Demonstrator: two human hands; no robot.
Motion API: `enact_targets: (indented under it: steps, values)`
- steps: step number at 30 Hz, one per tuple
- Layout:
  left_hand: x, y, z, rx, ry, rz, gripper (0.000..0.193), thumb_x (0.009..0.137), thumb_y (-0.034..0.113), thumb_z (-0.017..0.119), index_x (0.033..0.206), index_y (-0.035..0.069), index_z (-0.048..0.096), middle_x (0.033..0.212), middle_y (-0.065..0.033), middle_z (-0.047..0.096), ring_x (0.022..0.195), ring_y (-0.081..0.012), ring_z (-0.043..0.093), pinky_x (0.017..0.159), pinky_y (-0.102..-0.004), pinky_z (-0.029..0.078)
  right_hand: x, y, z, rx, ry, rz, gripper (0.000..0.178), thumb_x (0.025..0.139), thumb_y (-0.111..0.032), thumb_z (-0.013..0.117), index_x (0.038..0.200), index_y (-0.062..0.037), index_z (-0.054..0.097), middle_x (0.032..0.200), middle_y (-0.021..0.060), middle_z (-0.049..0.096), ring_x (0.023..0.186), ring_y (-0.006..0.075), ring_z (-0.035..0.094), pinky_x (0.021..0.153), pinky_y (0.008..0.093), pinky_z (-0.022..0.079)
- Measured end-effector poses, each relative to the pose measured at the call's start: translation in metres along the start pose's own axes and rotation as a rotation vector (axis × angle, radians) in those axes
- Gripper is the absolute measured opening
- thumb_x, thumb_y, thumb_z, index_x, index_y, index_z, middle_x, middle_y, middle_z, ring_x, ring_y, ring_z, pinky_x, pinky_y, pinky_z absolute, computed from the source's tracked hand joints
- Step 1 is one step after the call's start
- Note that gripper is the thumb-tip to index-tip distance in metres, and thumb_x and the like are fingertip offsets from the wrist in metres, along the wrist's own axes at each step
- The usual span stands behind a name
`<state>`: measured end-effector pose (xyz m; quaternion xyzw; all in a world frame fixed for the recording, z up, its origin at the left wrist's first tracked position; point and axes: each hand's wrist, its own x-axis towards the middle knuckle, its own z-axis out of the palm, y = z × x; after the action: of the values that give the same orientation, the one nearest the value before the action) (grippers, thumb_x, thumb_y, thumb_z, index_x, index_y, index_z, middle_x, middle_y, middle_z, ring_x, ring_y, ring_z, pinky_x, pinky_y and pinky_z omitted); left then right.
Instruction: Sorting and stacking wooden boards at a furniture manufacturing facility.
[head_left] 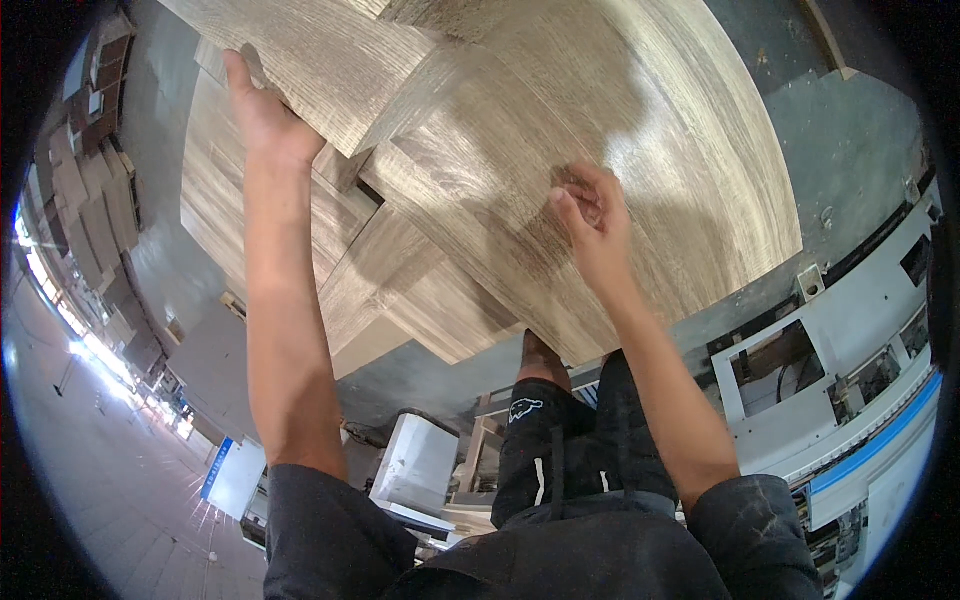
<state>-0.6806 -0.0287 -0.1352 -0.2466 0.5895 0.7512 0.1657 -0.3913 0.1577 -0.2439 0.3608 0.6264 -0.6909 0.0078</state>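
My left hand (270,118) grips the near-left edge of a wood-grain board (315,55) that sits raised above the others. Its thumb points up along the edge, while its fingers are mostly hidden by the board. Over a large wood-grain panel (520,200) at the centre, my right hand (597,212) hovers or rests lightly; I cannot tell which. Its fingers are loosely bent and slightly blurred, with a gap to the thumb and nothing visible between them. More wood-grain boards (430,290) lie at differing angles beneath, with a dark gap (370,193) beside the raised board's corner.
At the right stands a grey-white machine frame (850,385) with cut-outs and a blue strip. A white box-like unit (415,465) is beside my legs. Stacked brown boards (95,205) line the far left. The panels' front edge is close to my knees.
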Motion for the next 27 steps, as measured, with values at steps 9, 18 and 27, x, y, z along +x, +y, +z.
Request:
enact_targets:
  steps: [9,18,27]
  values:
    - [-0.068,-0.012,0.028,0.021,0.194,-0.212,0.107,0.102,0.077,0.034,0.166,-0.005,0.007,0.174,-0.0245,0.011,0.161,-0.0407,0.011,0.132,-0.0496,0.014,-0.027,-0.038,-0.027,-0.054,-0.118,0.046,0.034,0.098,-0.017,0.075,0.128,-0.0029,0.067,0.119,0.009,0.064,0.105,0.0187,0.066,0.091,0.0327,0.054]
    - [-0.046,-0.028,-0.012,-0.157,-0.146,-0.147,0.113,0.095,0.085,0.04,0.167,0.001,0.016,0.174,-0.0211,0.016,0.159,-0.043,0.018,0.13,-0.0577,0.013,-0.056,-0.042,-0.132,-0.078,-0.046,0.104,0.034,0.104,-0.023,0.069,0.131,-0.0035,0.064,0.113,0.0051,0.065,0.105,0.0157,0.066,0.092,0.0305,0.053]
    - [-0.067,-0.029,-0.029,0.018,-0.09,-0.159,0.119,0.093,0.089,0.035,0.166,-0.003,0.013,0.174,-0.021,0.017,0.16,-0.0391,0.015,0.131,-0.0507,0.007,-0.196,-0.025,-0.142,-0.051,-0.023,0.107,0.035,0.104,-0.023,0.07,0.132,-0.0029,0.064,0.11,0.0047,0.068,0.099,0.0143,0.062,0.088,0.0304,0.05]
